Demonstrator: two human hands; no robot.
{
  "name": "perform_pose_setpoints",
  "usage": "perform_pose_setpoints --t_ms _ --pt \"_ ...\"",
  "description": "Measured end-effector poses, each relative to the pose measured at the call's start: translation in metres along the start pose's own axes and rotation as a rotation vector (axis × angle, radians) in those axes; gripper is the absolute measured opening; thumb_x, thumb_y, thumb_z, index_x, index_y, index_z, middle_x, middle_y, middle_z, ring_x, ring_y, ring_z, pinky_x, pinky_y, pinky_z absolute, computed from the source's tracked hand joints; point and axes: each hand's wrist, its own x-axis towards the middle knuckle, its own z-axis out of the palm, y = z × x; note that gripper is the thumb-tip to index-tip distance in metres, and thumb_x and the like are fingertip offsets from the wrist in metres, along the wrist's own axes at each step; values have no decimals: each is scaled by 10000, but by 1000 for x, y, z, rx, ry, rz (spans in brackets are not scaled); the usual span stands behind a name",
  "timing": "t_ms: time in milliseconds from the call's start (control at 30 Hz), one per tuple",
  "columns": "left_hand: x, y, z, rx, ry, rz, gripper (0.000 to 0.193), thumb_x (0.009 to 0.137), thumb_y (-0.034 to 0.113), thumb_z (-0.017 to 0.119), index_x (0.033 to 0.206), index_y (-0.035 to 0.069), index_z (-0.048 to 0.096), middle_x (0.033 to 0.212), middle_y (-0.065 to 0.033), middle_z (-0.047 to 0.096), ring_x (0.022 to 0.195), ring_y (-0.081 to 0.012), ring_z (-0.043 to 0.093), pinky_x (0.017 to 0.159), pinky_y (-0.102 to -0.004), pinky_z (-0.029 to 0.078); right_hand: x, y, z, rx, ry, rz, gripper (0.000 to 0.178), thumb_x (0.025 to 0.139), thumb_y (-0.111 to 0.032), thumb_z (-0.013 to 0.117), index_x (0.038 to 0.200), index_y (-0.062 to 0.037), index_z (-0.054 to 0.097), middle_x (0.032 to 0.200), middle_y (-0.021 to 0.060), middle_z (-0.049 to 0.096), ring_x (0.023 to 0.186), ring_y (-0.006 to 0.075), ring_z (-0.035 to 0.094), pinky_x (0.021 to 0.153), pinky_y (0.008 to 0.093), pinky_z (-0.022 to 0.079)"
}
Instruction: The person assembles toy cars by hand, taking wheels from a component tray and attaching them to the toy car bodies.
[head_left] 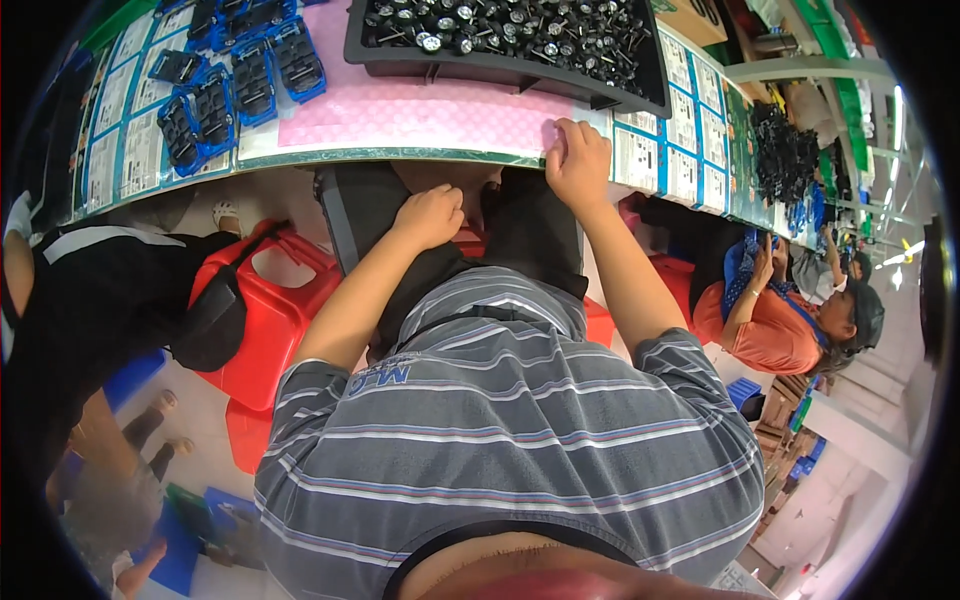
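Seems paused, with left hand [432, 217] curled on thigh [368, 205], right hand [580, 165] half-folded at table's near edge [450, 155], grasping nothing visible. Probably calls for reaching inward from that edge to tray [500, 79] of round-headed pins [520, 35].

Pink sheet [430, 115], black bin [520, 84], grey striped shirt [500, 420]

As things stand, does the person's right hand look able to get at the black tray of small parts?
Probably yes: the right hand is at the table edge, with no object visible in its grip, and nothing seems to block the stretch of pink sheet leading to the black tray.
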Motion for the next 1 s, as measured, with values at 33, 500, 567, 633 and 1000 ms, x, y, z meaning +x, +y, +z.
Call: perform_pose_setpoints --t_ms 33,500,567,633,1000 --pt "1 -1 4 0 9 0 149 856 186 555 859 41 590 934 -173 627 869 -407 646 785 -527 528 0 -1 -3 0 4 -8 250 772 -83 628 1019 -70 664 865 105 611 800 307 602 707 424 427" --pt "2 1 6 95 -42 2 205 841 198 548 939 44 639 1025 -171 654 937 -395 660 807 -514 541 203 -68 -30 31 -142 -139 554 844 -393 708 1337 -156 620 1444 214 467 1352 416 398 1090 574 333" --pt "4 1 8 98 -57 -33 203 839 197 550 939 44 638 1024 -173 653 938 -395 660 809 -514 541 203 -59 -22 35 -148 -137 570 835 -419 707 1336 -160 624 1454 213 463 1361 418 386 1094 586 322" --pt "2 -2 7 134 -19 -86 187 840 190 549 924 44 629 1018 -179 651 933 -396 658 812 -518 537 200 -47 -22 363 74 -370 604 800 -428 726 1326 -151 622 1434 213 479 1341 415 412 1084 568 353" --pt "-5 -2 -1 208 -86 -183 158 846 178 549 879 34 604 971 -178 640 921 -393 652 815 -508 526 186 6 -31 254 30 -149 560 704 -255 746 1182 -4 598 1197 222 580 1091 404 580 937 459 491"
